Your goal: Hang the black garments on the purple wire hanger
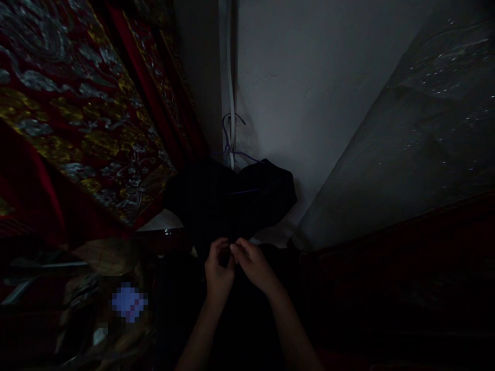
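Black garment [232,211] hangs directly above and beyond the fingertips, its lower part falling into deep shadow around both hands. Far to the left of the fingers and higher up, a red panel [96,103] carries raised silver and gold ornament, with a plain red drape [42,190] across its lower part. Below that, left of the fingers, a checked tan bundle [110,256] lies among dim clutter, near a pixelated bluish patch [129,302]. The left hand [219,268] is bent at the front of the garment, index finger and thumb curved toward each other. Straight up from the fingertips, a thin purple hanger [247,155] supports the garment, its hook beside a pale vertical strip [231,93] on the grey wall [309,93]. The right hand [251,263] meets the left one at the fingertips, its thumb and index finger close together; whether either hand pinches fabric, I cannot tell. Farther right and above the fingers, a glossy translucent sheet [421,123] slants along the wall, over a dark red surface [406,232] level with the hands
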The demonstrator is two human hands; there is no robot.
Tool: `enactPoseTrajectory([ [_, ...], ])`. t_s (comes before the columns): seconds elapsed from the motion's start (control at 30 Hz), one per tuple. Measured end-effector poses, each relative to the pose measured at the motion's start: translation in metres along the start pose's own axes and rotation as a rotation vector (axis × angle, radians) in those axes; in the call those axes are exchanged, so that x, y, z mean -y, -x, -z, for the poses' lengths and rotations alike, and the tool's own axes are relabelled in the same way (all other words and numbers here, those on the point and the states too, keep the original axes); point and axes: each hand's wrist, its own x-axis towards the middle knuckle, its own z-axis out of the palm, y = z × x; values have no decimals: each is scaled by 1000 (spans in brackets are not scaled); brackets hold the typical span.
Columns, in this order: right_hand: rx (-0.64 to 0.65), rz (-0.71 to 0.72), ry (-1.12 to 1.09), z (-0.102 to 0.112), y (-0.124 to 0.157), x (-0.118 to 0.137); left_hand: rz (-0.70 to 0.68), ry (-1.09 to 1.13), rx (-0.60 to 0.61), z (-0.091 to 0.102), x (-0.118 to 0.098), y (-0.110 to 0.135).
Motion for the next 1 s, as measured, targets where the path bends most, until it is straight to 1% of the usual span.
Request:
enactPoseTrajectory([
  [0.07, -6, 6, 75, 2, -4, 0, 2, 4, 0, 2, 2, 0],
  [0.13, -38, 9, 104, 4, -7, -1, 11, 27, 24, 3, 3, 1],
  [0.27, -119, -3, 63, 2, -6, -4, -1, 83, 80, 2, 3, 3],
  [0.33, -115, -12, 5, 2, -5, -4, -4, 88, 86, 2, 2, 3],
  [0.4, -70, -44, -95, 4, -5, -2, -7, 73, 74, 4, 2, 3],
  [0.5, -3, -148, -292, 5, -5, 3, -12, 19, 63, 8, 1, 1],
  [0.6, -37, -256, -439, 9, -12, 13, -6, -30, 86, 8, 0, -2],
  [0.63, -64, -271, -463, 13, -18, 19, -2, -42, 93, 7, 0, -4],
  [0.7, -117, -251, -485, 25, -37, 36, 11, -61, 105, 4, 2, -7],
  [0.77, -172, -170, -491, 42, -63, 59, 25, -75, 120, -2, 7, -11],
  [0.87, -227, -29, -476, 63, -103, 99, 34, -106, 169, -10, 22, -13],
  [0.93, -210, 37, -458, 69, -120, 121, 34, -129, 194, -14, 33, -14],
  [1.0, -176, 78, -442, 69, -126, 132, 35, -140, 212, -16, 37, -17],
])
